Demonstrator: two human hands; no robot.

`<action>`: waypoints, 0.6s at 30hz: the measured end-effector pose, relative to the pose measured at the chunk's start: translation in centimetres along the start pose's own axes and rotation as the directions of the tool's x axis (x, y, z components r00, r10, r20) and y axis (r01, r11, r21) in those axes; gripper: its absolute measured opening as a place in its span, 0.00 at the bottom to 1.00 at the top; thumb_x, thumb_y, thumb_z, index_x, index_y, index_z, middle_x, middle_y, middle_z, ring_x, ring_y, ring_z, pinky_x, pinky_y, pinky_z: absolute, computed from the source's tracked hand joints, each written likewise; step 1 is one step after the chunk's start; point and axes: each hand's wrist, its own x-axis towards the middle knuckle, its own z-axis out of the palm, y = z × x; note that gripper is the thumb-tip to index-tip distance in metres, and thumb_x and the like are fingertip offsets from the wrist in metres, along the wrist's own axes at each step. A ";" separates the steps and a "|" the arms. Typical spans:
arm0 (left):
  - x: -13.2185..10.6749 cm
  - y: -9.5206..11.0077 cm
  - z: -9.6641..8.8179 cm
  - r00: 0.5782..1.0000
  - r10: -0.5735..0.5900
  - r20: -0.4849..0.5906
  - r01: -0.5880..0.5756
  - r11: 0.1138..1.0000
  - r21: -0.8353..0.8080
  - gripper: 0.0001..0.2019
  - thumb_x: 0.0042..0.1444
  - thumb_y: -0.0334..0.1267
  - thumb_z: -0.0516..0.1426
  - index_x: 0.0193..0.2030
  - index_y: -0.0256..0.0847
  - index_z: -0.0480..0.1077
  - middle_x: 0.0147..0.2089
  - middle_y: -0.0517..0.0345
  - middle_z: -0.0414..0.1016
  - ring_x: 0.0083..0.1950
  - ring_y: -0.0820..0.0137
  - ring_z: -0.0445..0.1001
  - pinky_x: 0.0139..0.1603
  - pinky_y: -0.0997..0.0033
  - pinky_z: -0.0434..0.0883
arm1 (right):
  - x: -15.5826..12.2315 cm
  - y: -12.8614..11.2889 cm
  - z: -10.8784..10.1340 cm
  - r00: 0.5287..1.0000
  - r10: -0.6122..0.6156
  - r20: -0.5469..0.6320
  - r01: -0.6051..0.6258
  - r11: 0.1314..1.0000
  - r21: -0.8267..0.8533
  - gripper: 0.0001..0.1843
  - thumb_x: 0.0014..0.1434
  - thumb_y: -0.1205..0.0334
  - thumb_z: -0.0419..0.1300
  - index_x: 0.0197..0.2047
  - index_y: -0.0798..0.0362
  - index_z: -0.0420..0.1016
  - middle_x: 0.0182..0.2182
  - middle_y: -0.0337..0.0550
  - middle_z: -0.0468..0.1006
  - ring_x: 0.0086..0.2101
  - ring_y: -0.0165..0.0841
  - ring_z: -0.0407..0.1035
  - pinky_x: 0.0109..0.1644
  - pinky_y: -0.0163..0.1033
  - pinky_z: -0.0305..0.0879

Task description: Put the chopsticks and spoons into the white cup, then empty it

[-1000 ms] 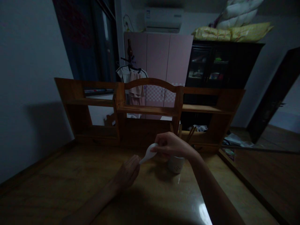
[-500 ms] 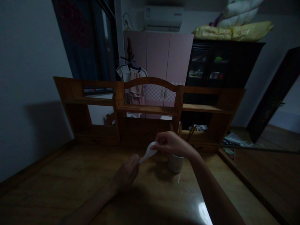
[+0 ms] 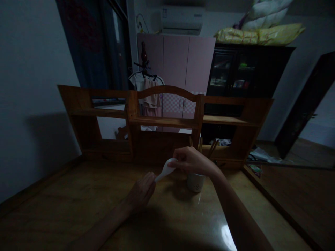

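Note:
A white soup spoon is held slantwise above the wooden desk, its bowl up to the right and its thin handle down to the left. My right hand pinches the bowl end between thumb and fingers. The handle's tip goes into the closed fingers of my left hand, which cover it. Just behind and below my right hand stands a white perforated holder, with several wooden chopsticks rising out of it. My right hand and forearm partly hide the holder and the lower part of the chopsticks.
A wooden shelf unit runs along the desk's back edge. Beyond it are a pink wardrobe, hung clothes and a dark cabinet. A wall closes the left side. Light glares off the desk near my right forearm.
Both hands keep the same hold on the spoon, almost without moving. The whole view has shifted very slightly.

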 end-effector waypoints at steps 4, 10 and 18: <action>0.0 0.0 0.0 1.000 -0.001 0.005 0.001 1.000 -0.006 0.13 0.66 0.34 0.44 0.53 0.38 0.64 0.53 0.44 0.74 0.56 0.59 0.72 0.58 0.57 0.71 | 0.0 0.0 0.0 1.000 -0.006 0.006 0.006 1.000 -0.002 0.23 0.59 0.41 0.60 0.32 0.55 0.73 0.22 0.36 0.71 0.24 0.26 0.64 0.23 0.30 0.51; 0.1 0.0 -0.1 1.000 0.019 -0.012 -0.019 1.000 -0.010 0.13 0.66 0.34 0.43 0.53 0.38 0.63 0.51 0.45 0.75 0.55 0.60 0.73 0.57 0.58 0.71 | 0.0 -0.1 0.0 1.000 0.011 0.023 -0.011 1.000 0.009 0.23 0.59 0.41 0.60 0.32 0.55 0.73 0.22 0.37 0.71 0.23 0.27 0.64 0.24 0.30 0.51; 0.4 0.6 -0.6 1.000 -0.018 0.011 0.019 0.997 -0.081 0.11 0.67 0.36 0.43 0.47 0.41 0.65 0.45 0.49 0.75 0.48 0.62 0.74 0.50 0.61 0.73 | 0.0 -0.1 -0.2 0.999 0.006 0.040 -0.005 1.000 -0.002 0.22 0.60 0.42 0.59 0.33 0.55 0.74 0.22 0.37 0.71 0.23 0.27 0.64 0.24 0.30 0.50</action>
